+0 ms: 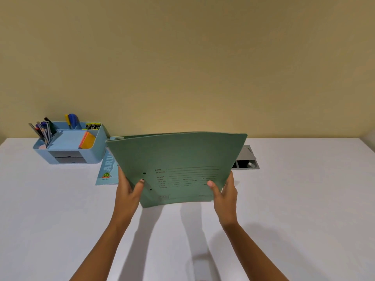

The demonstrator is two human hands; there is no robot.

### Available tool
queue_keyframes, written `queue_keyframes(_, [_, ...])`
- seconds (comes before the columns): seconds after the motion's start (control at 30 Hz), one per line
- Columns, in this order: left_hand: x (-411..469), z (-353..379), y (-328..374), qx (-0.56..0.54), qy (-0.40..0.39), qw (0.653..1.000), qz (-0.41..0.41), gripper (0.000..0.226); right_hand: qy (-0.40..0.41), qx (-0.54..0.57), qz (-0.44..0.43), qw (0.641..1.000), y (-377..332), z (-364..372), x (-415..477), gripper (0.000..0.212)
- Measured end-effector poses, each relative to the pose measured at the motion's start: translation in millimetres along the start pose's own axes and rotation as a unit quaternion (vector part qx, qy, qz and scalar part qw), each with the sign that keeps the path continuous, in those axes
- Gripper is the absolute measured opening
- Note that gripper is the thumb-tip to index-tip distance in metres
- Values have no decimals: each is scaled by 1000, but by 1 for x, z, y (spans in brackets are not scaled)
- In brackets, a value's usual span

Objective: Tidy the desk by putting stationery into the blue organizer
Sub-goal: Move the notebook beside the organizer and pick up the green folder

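plain yellow wall (182,57) above a white desk (60,220), viewed from the head. item: blue organizer (101,146), far left of the desk against the wall, well apart from the hands; holds pens (43,130) upright in its left cup, markers (72,119) at the back, an orange pad of sticky notes (88,140) leaning in a middle slot, and grey drawer fronts below. item: green folder (182,155), raised off the desk and tilted nearly upright with its printed face toward the camera, probably lifted to be moved aside or to free what lies beneath it. left hand (127,191) grips the lower left edge, thumb (140,184) pressed on the front and fingers hidden behind; right hand (225,193) grips the lower right edge in the same way, thumb (212,186) on the front. a two-handed hold suits a wide, floppy sheet that bows in the middle. item: light blue booklet (107,173), flat on the desk just beside the organizer, partly hidden by the folder. item: grey tray (246,161) behind the folder's right side, contents too small to tell.
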State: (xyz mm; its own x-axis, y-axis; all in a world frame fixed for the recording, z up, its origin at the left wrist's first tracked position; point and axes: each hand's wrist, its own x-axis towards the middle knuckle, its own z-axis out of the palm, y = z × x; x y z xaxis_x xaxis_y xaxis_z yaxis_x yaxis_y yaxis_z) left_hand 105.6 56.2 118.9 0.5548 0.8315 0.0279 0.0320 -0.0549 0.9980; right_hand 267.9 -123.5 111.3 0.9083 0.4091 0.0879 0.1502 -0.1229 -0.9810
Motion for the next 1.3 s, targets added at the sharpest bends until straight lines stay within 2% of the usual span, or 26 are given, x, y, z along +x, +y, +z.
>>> queue_keyframes(0.2, [-1,5,0,-7,1,1000,-3,67,16,3,4,1000,1,-1,-5,67])
queue_keyframes(0.33, [-3,7,5,-42,19,999,11,67,22,4,8,1000,-2,-2,-8,59])
queue_keyframes(0.47, [-4,8,10,-86,24,995,42,57,36,35,-2,999,-5,-3,-10,44])
queue_keyframes(0.7, [-11,10,4,-67,20,997,24,60,31,47,6,998,2,-8,-6,34])
queue_keyframes(1.0, [-19,12,4,-65,41,997,22,60,24,70,9,997,6,-16,-15,37])
queue_keyframes(1.17, [-21,13,1,-55,45,997,30,46,22,56,13,998,5,-14,-15,48])
queue_keyframes(1.3, [-20,14,3,-56,50,996,39,35,28,46,3,999,5,-16,-12,48])
